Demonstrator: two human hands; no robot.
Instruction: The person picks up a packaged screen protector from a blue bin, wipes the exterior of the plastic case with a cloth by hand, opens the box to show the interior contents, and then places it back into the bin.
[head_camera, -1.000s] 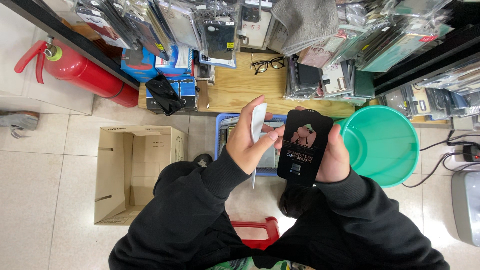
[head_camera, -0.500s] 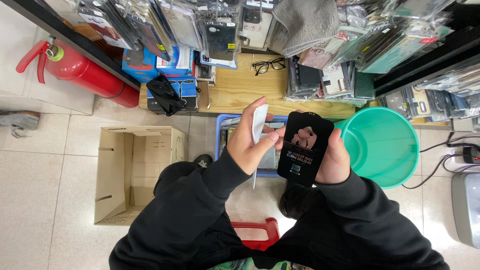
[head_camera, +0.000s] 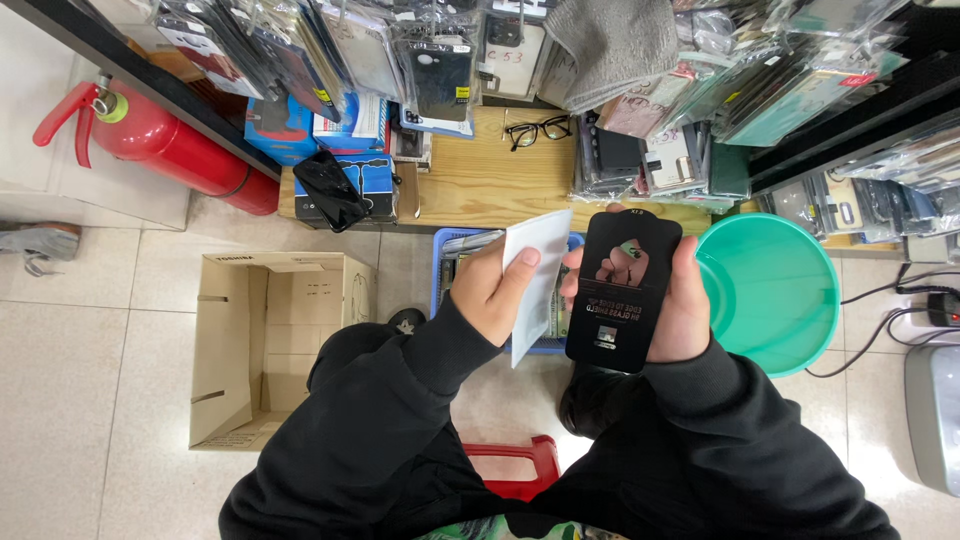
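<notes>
My left hand (head_camera: 492, 292) grips a flat white sleeve (head_camera: 535, 280), thumb on its face, held upright. My right hand (head_camera: 678, 308) holds a black rectangular package (head_camera: 622, 290) with a cut-out window through which my fingers show. The two items sit side by side, almost touching, above a blue basket (head_camera: 442, 270). Both arms wear black sleeves.
An open cardboard box (head_camera: 262, 345) stands on the tiled floor at left. A teal bucket (head_camera: 775, 290) sits at right, a red stool (head_camera: 520, 465) below me. A wooden shelf (head_camera: 480, 180) holds glasses (head_camera: 537, 130). Packaged phone cases hang above. A red fire extinguisher (head_camera: 170, 145) lies at far left.
The white sleeve has separated from the black package and moved slightly left in my left hand. The black package stays in my right hand.
</notes>
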